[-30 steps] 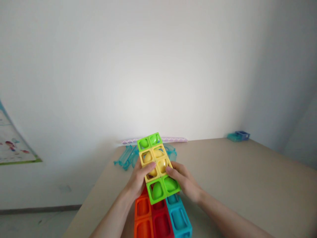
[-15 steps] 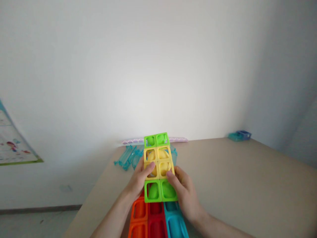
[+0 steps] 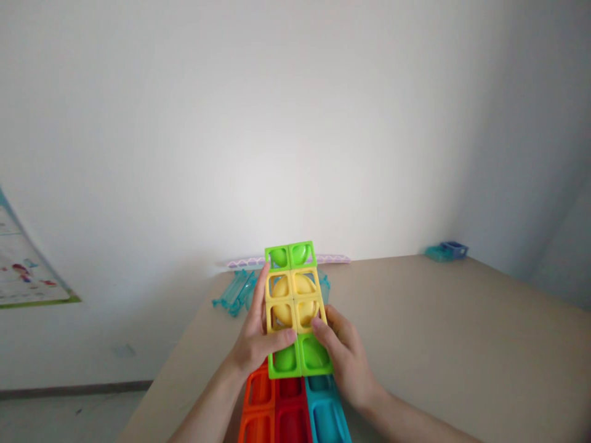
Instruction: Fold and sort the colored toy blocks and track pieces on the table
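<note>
Both hands hold up a panel of joined plastic blocks [image 3: 294,301], with green blocks at its top and bottom and yellow ones between. Round shapes show inside the square openings. My left hand [image 3: 253,341] grips the left side, its thumb across the front near where yellow meets green and its fingers along the edge. On the right side, my right hand [image 3: 345,357] pinches with the thumb on the lower yellow block; its other fingers are partly hidden behind. Just below the panel are orange blocks [image 3: 257,427], dark red blocks [image 3: 292,424] and blue blocks [image 3: 330,421], cut off by the lower edge.
Clear teal plastic pieces [image 3: 234,295] lie on the table [image 3: 415,332] behind the panel. A lilac patterned strip [image 3: 335,259] rests against the wall. At the far right corner are a teal piece [image 3: 438,253] and a small dark blue box [image 3: 455,249].
My left thumb has slid down from the yellow block to the yellow-green border, and the left fingers now reach higher along the edge. The panel's top has shifted slightly up and left.
</note>
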Demonstrator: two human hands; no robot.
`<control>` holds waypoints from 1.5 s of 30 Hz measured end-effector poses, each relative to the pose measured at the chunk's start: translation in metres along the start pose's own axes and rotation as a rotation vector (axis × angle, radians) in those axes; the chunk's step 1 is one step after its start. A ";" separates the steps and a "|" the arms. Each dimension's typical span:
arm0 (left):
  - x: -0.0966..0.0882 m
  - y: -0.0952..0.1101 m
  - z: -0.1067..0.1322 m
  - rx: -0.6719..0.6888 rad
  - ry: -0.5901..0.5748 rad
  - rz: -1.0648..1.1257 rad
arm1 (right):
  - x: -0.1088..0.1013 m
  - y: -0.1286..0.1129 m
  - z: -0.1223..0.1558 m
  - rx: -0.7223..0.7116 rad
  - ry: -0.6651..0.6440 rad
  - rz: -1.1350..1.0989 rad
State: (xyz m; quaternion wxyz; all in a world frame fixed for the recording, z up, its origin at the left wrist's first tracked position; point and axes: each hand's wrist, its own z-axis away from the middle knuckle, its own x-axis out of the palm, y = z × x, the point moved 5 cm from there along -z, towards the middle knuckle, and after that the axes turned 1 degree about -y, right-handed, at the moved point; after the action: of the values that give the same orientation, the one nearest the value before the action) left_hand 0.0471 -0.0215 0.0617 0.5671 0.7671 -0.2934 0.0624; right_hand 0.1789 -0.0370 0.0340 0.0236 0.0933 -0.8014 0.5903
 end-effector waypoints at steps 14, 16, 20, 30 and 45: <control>-0.001 0.002 -0.003 0.017 0.094 0.034 | -0.001 0.005 -0.005 0.108 -0.029 -0.256; 0.000 0.003 -0.004 0.021 0.100 0.057 | -0.001 0.004 -0.005 0.113 -0.065 -0.270; 0.000 0.005 -0.005 0.031 0.106 0.067 | -0.003 0.004 -0.006 0.137 -0.094 -0.318; -0.031 0.010 -0.014 0.166 0.138 0.114 | -0.048 -0.024 -0.032 -0.170 -0.101 0.262; -0.043 0.005 -0.020 0.175 0.252 0.149 | -0.094 -0.018 -0.031 0.068 -0.533 1.464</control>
State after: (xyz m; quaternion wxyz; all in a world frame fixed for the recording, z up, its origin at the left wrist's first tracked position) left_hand 0.0134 0.0125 0.0547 0.5241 0.7758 -0.2695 0.2255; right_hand 0.2727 -0.0017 0.0465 -0.5683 -0.3202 -0.6191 0.4373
